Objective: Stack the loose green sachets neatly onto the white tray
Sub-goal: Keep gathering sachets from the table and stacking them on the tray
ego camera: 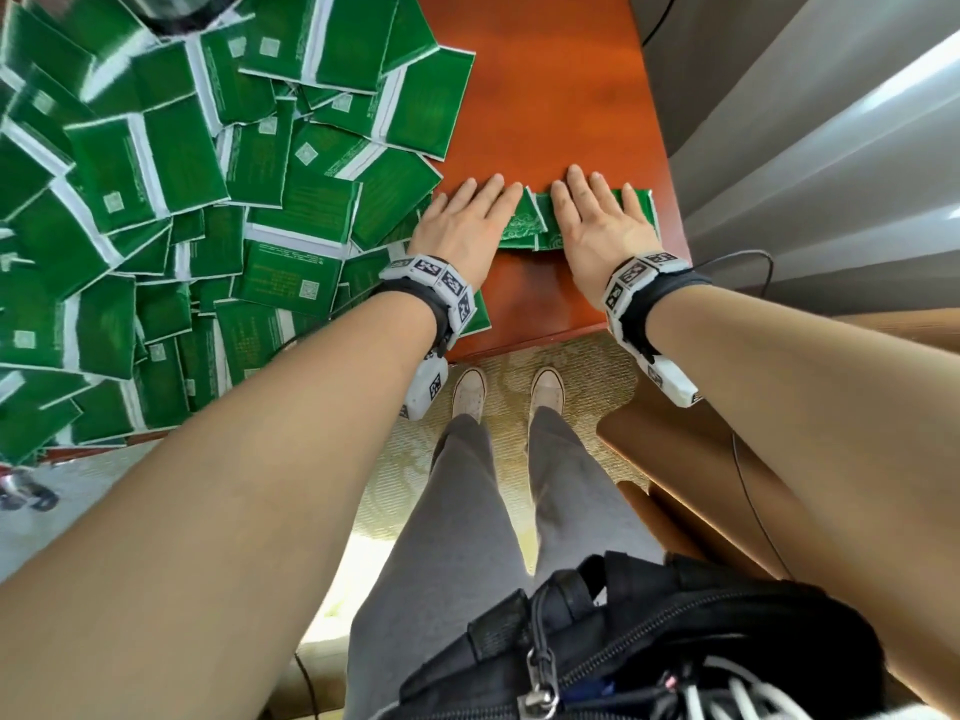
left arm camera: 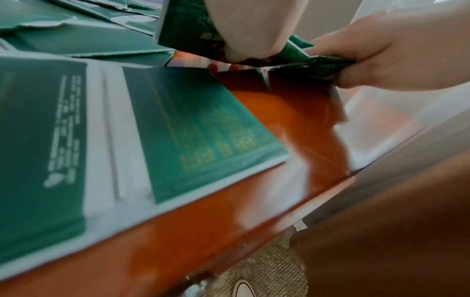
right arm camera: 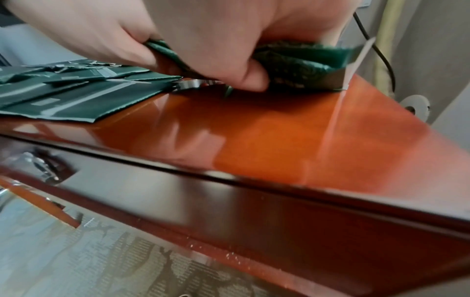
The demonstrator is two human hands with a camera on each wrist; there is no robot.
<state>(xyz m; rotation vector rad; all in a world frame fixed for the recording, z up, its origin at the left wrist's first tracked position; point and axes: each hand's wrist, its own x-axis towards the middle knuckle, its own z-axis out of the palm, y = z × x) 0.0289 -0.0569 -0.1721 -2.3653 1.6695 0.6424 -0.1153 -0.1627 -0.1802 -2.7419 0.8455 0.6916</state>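
Observation:
A small bunch of green sachets [ego camera: 524,226] lies near the front right of the orange-brown table [ego camera: 545,96]. My left hand [ego camera: 467,220] lies over its left end and my right hand [ego camera: 597,220] over its right end, fingers stretched on top. In the left wrist view my left hand [left arm camera: 244,30] pinches the bunch [left arm camera: 292,54] with the thumb underneath. The right wrist view shows my right hand [right arm camera: 229,40] with its thumb curled under the sachets [right arm camera: 292,60]. A big loose pile of green sachets [ego camera: 182,200] covers the table's left side. No white tray shows in any view.
The table's front edge [ego camera: 535,337] runs just behind my wrists, with patterned carpet and my shoes [ego camera: 470,392] below. A black cable [ego camera: 748,262] hangs at the table's right corner beside pale curtains. A shiny round object [ego camera: 182,7] sits at the far left, half out of view.

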